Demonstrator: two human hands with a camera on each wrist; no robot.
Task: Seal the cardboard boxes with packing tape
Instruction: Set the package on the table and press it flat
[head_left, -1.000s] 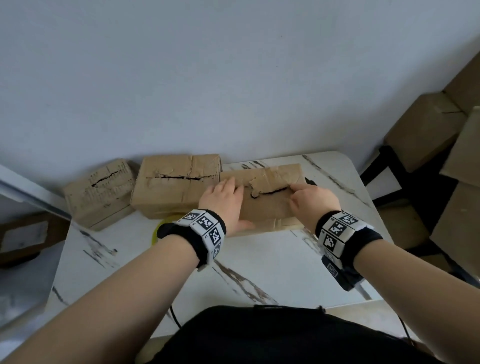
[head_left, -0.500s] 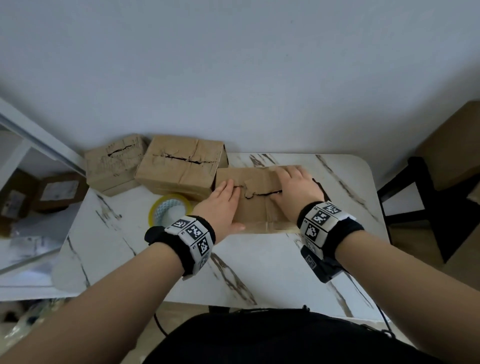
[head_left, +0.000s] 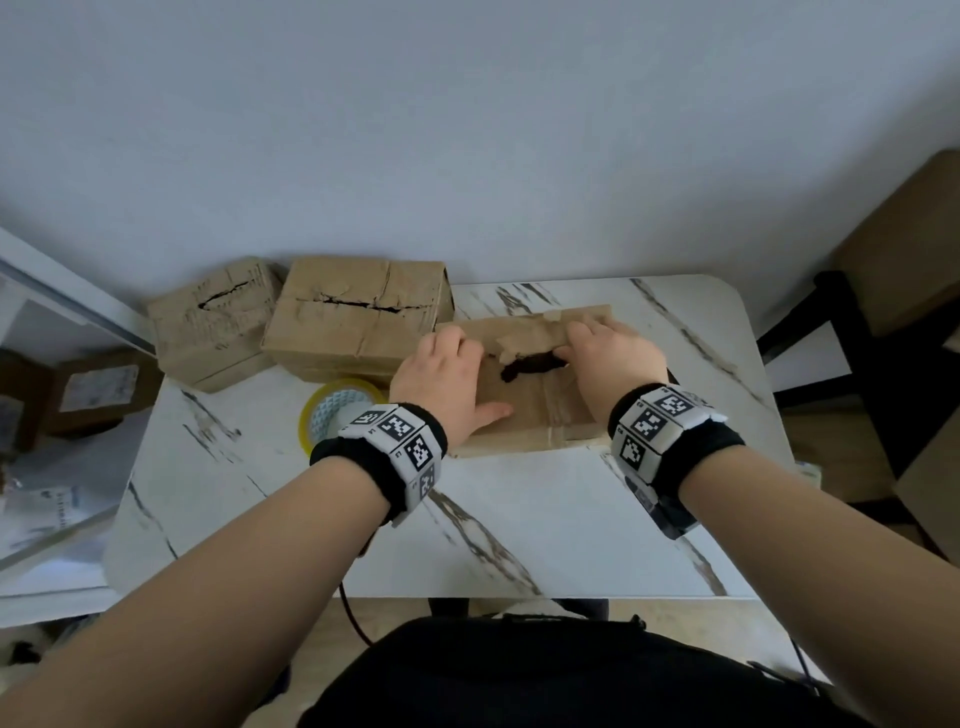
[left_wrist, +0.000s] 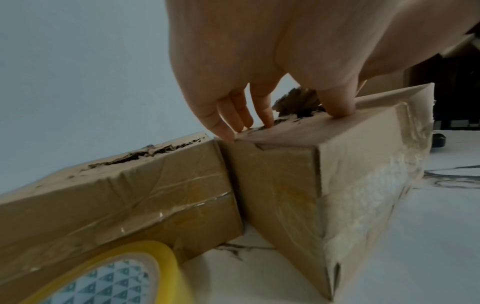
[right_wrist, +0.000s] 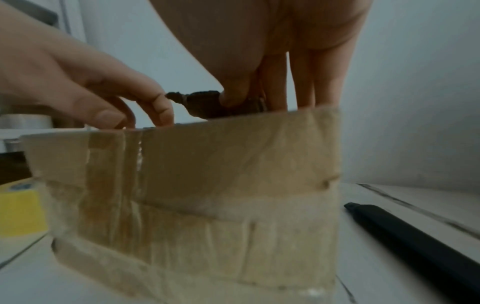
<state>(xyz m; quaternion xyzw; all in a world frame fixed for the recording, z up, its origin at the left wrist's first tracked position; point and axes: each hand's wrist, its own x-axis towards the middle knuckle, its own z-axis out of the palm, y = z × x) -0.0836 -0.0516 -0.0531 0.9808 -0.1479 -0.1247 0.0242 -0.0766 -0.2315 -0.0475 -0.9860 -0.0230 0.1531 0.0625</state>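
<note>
A: Progress so far looks slight. Three cardboard boxes are on the marble-patterned table (head_left: 519, 519), and each shows a dark, ragged gap along its top seam.

B: Which one is being worked on?

A: The nearest box (head_left: 524, 410), at the middle of the table, touching the middle box (head_left: 358, 322) at one corner. The small box (head_left: 218, 322) lies further left, against the wall.

B: And the hands?

A: The left hand (head_left: 441, 384) lies flat on the left part of the lid, fingers straight and pressing down, gripping nothing. The right hand (head_left: 615, 358) is on the right part; its thumb seems hooked at the torn flap edge (right_wrist: 205, 102) with the other fingers straight behind it, a light pinch as far as I can judge.

B: Any fresh tape laid?

A: None that I can see over the gaps; only old, wrinkled clear tape on the sides. The tape roll (head_left: 337, 410), yellow-rimmed, lies flat on the table just left of the nearest box, untouched. A black pen-like tool (right_wrist: 415, 236) lies to the right.

B: So what remains?

A: Nearly all, I judge: close these flaps, tape the seam, then do the other two.
</note>
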